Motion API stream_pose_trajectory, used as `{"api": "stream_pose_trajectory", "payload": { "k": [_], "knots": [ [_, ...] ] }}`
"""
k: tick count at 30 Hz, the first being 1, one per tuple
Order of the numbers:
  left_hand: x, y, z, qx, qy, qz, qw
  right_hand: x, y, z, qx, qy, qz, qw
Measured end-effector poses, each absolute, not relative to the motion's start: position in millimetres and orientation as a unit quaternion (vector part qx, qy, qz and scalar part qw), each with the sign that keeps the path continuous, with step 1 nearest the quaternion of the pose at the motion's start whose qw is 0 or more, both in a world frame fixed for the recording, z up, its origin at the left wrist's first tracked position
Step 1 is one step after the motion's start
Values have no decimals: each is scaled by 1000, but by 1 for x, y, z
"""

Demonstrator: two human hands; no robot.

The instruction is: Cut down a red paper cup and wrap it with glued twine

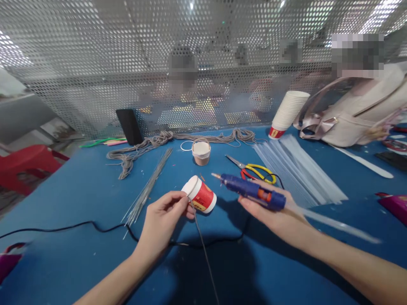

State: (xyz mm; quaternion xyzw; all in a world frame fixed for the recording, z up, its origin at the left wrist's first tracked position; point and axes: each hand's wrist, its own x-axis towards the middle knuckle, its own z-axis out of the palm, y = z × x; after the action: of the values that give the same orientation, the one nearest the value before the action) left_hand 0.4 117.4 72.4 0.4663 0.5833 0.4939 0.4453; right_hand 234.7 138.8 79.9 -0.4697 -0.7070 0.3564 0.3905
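Observation:
My left hand (170,212) pinches a red and white paper cup (203,197) at its rim, with the cup tilted onto its side. From the same fingertips a grey cord (205,250) trails down toward the front edge. In my right hand (276,216) lies a blue glue gun (251,190), its nozzle pointing left toward the cup but apart from it. A clear glue stick (343,226) sticks out of its back end. Beyond the cup stands a small cord-wrapped cup (201,153) with a white top. Scissors (251,167) with yellow and red handles lie behind the nozzle.
Grey cord bundles (152,142) and a black phone (129,127) sit along the perforated panel (133,84). Wires (148,186) lie left. At right are stacked paper cups (289,112), clear glue sticks (295,169) and a pale bag (352,110). A black cable (95,224) crosses the blue table.

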Motion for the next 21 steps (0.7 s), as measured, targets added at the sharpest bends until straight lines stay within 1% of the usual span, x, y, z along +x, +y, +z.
{"api": "stream_pose_trajectory", "payload": {
  "k": [4, 8, 13, 17, 21],
  "knots": [
    [5, 114, 74, 488, 582, 477, 442, 223, 116, 63, -395, -745, 350, 409],
    [10, 113, 75, 500, 588, 462, 435, 218, 112, 56, -348, -772, 339, 411],
    [11, 113, 70, 504, 592, 454, 435, 218, 114, 50, -360, -771, 344, 396],
    [11, 113, 68, 506, 590, 451, 439, 218, 114, 46, -378, -766, 325, 406],
    [14, 113, 71, 504, 596, 450, 433, 217, 114, 45, -370, -778, 315, 399]
  ]
}}
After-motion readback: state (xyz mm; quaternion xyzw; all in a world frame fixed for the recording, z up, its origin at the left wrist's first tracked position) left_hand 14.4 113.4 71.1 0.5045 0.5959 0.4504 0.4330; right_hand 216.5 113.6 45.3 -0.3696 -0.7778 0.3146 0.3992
